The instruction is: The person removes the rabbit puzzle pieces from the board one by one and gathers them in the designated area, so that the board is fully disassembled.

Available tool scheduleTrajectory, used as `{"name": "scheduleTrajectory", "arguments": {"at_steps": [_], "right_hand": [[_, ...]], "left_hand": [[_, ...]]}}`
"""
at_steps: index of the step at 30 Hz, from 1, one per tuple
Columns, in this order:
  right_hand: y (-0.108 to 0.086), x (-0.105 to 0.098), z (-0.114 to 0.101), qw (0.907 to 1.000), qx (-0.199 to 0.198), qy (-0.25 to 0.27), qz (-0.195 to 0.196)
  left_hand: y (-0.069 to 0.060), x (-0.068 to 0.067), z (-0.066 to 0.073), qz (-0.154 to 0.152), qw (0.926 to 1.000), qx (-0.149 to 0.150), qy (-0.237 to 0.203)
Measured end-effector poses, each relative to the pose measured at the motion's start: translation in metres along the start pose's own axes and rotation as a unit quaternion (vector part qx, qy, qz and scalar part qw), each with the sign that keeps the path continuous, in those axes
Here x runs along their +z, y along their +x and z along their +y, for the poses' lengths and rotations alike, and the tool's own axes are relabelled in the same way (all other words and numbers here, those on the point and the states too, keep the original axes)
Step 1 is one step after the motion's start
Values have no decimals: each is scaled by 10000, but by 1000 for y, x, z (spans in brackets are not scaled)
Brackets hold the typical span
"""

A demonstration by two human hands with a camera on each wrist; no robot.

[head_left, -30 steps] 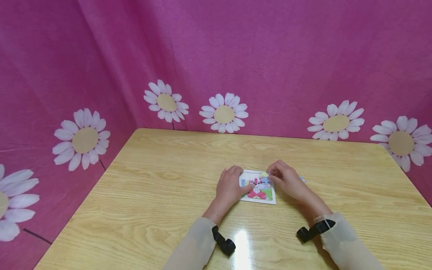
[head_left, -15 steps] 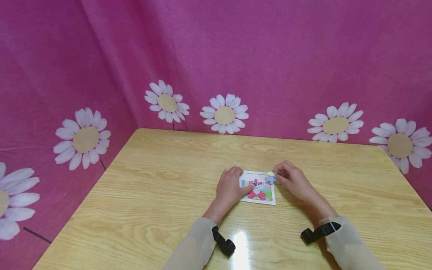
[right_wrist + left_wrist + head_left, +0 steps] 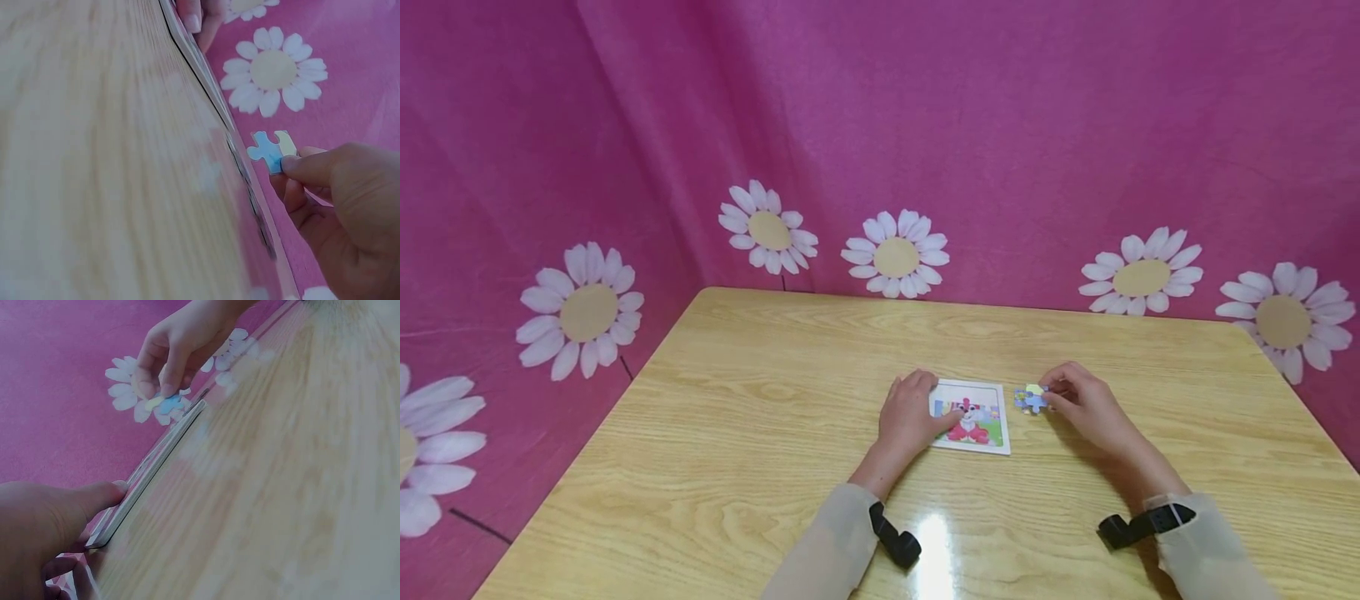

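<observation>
In the head view my left hand (image 3: 912, 414) grips the left side of a white-framed jigsaw board (image 3: 972, 447), its thumb lying across the picture. That picture shows a pink-and-white cartoon animal, and the board's upper part is plain white. My right hand (image 3: 1092, 408) is to the right of the board. Its thumb and fingers pinch a blue-and-yellow puzzle piece (image 3: 269, 153), seen most clearly in the right wrist view. The piece is raised above the table. Under and beside it lie loose puzzle pieces (image 3: 1021, 399), partly hidden by the held one.
A pale wooden table (image 3: 760, 433) carries the board and pieces. Behind and to the left hangs a pink cloth (image 3: 1000, 125) printed with white daisies. Each sleeve bears a black strap (image 3: 1150, 523) with a small camera.
My right hand has moved right with the puzzle piece, from over the board's upper right corner to above the loose pieces. The left hand stays on the board.
</observation>
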State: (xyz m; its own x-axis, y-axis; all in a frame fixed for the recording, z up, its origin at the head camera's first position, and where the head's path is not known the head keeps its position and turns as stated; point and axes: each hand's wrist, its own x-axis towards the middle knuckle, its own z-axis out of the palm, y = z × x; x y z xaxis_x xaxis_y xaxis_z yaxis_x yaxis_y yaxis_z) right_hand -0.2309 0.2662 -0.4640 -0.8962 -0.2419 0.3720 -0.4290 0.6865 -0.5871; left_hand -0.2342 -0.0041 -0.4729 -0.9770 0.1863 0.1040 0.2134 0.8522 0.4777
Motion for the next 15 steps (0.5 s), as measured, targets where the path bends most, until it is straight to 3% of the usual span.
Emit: {"name": "scheduleTrajectory", "arguments": {"at_steps": [15], "right_hand": [[-14, -20, 17, 9996, -141, -83, 234]], "left_hand": [[-1, -1, 0, 36, 10000, 28, 20]]}}
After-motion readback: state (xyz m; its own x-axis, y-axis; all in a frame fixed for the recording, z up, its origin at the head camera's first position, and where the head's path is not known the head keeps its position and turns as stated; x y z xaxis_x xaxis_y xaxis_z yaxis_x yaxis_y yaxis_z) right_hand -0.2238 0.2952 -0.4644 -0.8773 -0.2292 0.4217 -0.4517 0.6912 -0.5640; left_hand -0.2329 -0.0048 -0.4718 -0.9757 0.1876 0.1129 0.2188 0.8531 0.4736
